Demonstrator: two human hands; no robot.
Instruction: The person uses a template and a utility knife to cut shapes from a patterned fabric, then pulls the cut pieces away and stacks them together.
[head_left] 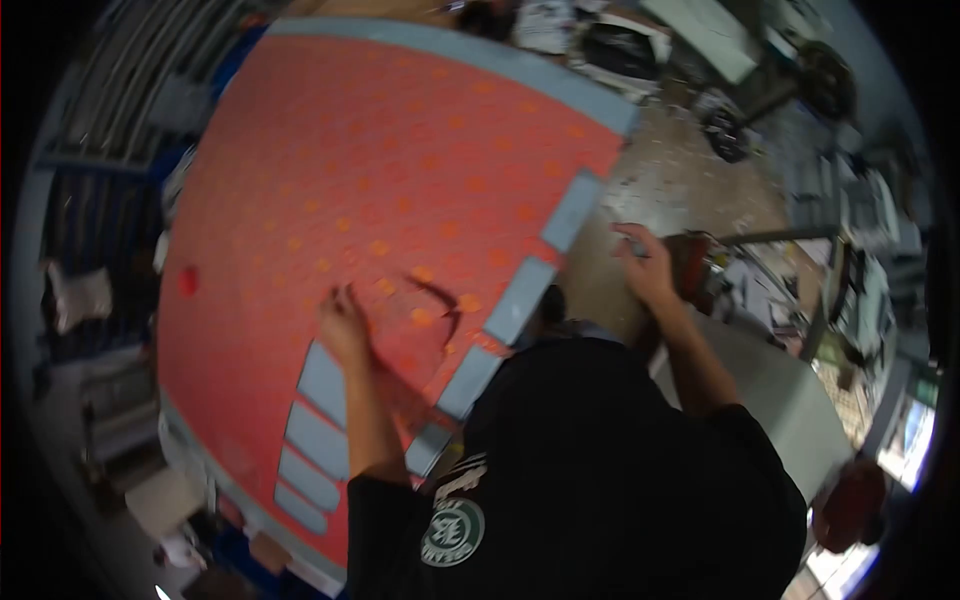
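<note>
A large orange-red panel (400, 160) dotted with lighter orange spots fills the middle of the view. Grey rectangular pads line its right edge (518, 300) and its near left corner (318, 440). My left hand (345, 322) rests on the panel near its lower middle, fingers curled together, with nothing visible in it. A thin dark curved mark or piece (440, 298) lies on the panel just right of that hand. My right hand (645, 265) hovers off the panel's right edge above the floor, fingers bent; something small and pale may be in them, but blur hides it.
A small red blob (187, 281) sits near the panel's left edge. Metal racks (120, 150) stand to the left. A speckled floor (690, 180), a red object (695, 265), a wheeled frame (730, 135) and cluttered benches (860, 290) lie to the right.
</note>
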